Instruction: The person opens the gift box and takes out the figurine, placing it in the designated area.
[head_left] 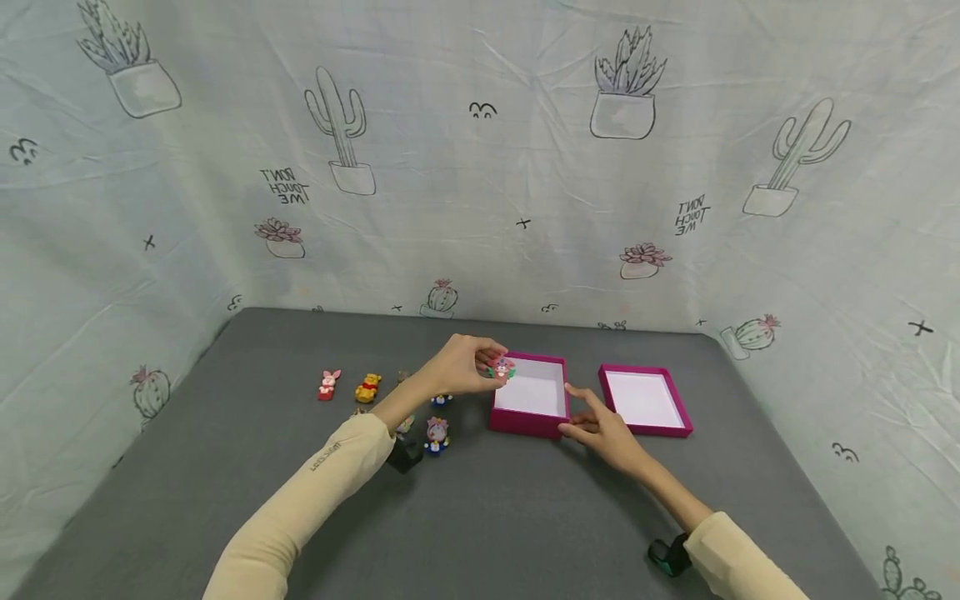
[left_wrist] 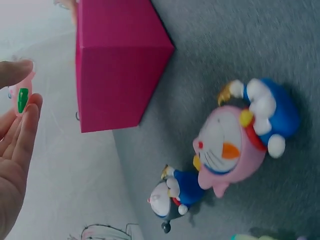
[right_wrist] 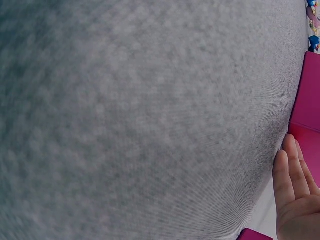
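My left hand (head_left: 467,365) pinches a small pink figurine (head_left: 501,368) with green parts between thumb and fingers, over the left side of an open magenta box (head_left: 528,423) with a white inside. In the left wrist view the figurine (left_wrist: 23,99) shows its green part, higher than the box (left_wrist: 117,75). At the box's right wall, my right hand (head_left: 609,435) rests with its thumb near the front corner and its fingers along the side. The right wrist view shows those fingers (right_wrist: 295,175) extended against the magenta wall (right_wrist: 307,95).
A magenta lid (head_left: 681,428), white inside up, lies right of the box. Left of it are several figurines: a pink-and-red one (head_left: 327,385), a yellow bear (head_left: 367,388), and a blue one with a pink hood (head_left: 437,435). My left forearm hides some. A printed curtain (head_left: 480,167) hangs behind the grey table (head_left: 480,525).
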